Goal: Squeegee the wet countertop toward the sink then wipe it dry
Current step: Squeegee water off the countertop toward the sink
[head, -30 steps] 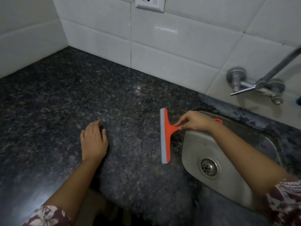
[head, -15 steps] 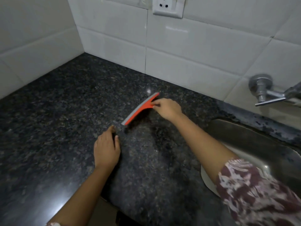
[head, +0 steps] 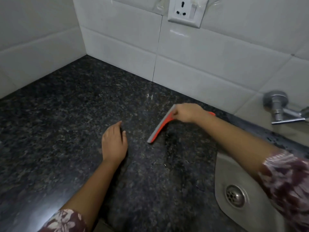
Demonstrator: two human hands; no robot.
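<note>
My right hand [head: 188, 113] grips the handle of an orange squeegee [head: 160, 126] with a grey rubber blade. The blade lies slanted on the dark speckled granite countertop [head: 66, 114], near the back wall. My left hand [head: 114, 142] rests flat on the counter, fingers together, a short way left of the blade's lower end and apart from it. The steel sink [head: 222, 178] with its round drain [head: 235, 196] is sunk into the counter at the lower right. A wet sheen shows on the stone around the blade.
White tiled walls meet in a corner at the back left. A wall socket [head: 184, 13] sits above the counter. A metal tap [head: 282, 111] juts from the wall over the sink. The counter's front edge runs along the bottom left.
The squeegee went from the sink's rim out to the far middle of the counter, then came back a little toward the sink. My left hand stayed flat on the counter.
</note>
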